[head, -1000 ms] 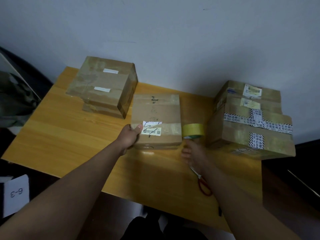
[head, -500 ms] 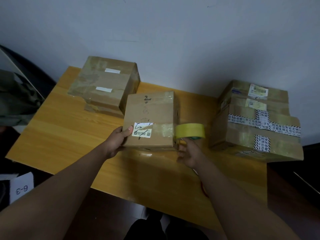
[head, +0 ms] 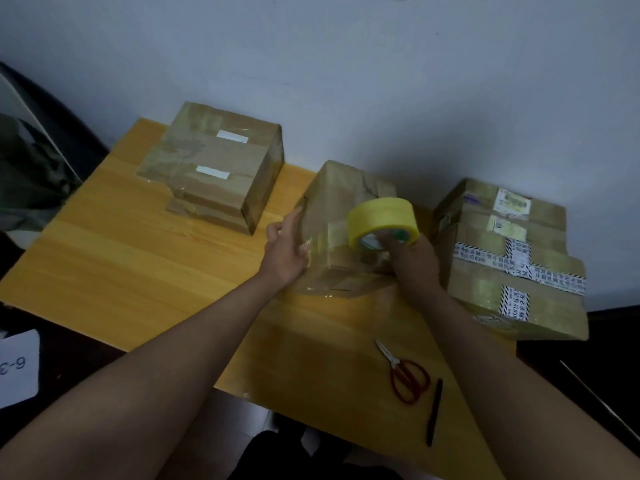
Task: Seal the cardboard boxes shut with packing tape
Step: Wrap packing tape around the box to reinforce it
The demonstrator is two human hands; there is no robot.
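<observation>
In the head view, the middle cardboard box (head: 341, 230) was seen standing on the yellow wooden tabletop (head: 145, 268), between a stacked pair of taped boxes (head: 214, 168) at the far left and a larger taped stack (head: 509, 258) at the right. The left hand (head: 285, 251) was laid flat against the box's left face, its fingers (head: 294, 216) straight and together. The roll of yellow packing tape (head: 382, 221) was held over the box's top right by the right hand (head: 414, 261), whose fingers were curled into the core. The box was judged light and stiff-walled (its glossy old tape probably slippery), so bracing it by the flat sides or edges would seem best. The roll was judged rigid and best gripped through its core. Red-handled scissors (head: 405, 374) and a dark pen (head: 434, 412) lay near the front edge.
</observation>
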